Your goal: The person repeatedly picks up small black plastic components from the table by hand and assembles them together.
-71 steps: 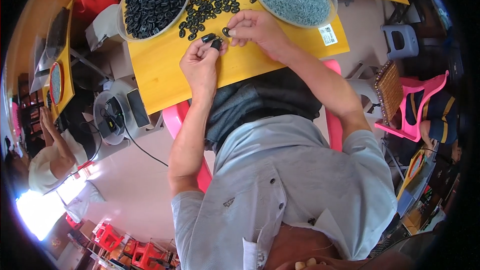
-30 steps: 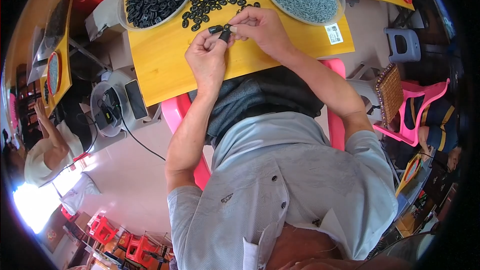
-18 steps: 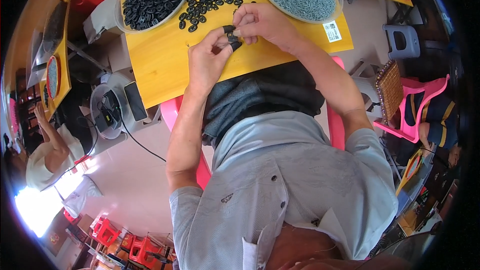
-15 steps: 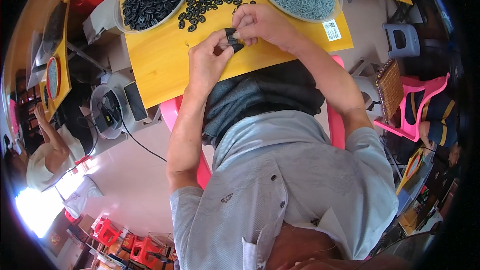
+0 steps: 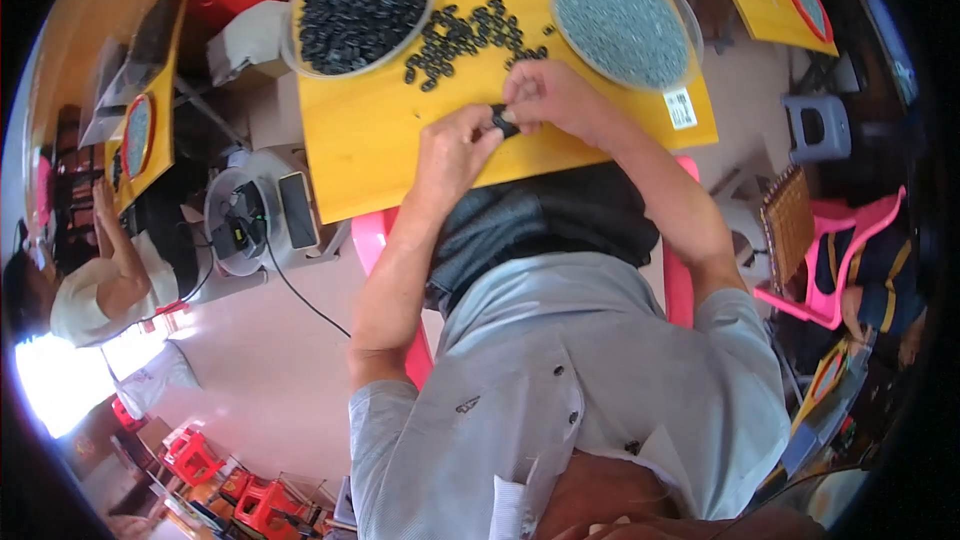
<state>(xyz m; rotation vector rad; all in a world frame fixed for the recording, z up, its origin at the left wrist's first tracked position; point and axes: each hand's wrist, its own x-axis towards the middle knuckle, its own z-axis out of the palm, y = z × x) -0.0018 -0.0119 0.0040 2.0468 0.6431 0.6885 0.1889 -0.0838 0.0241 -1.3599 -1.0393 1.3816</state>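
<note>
Two round bowls [image 5: 362, 10] [image 5: 622, 18] sit on one yellow table [image 5: 380, 130] (loose black rings [image 5: 470, 35] too many to count).

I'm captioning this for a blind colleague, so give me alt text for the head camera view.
Seen from above, a seated person's left hand and right hand meet over a yellow table, pinching a small black part between them. Beyond lie loose black rings, flanked by a bowl of black pieces and a bowl of grey pieces.
</note>
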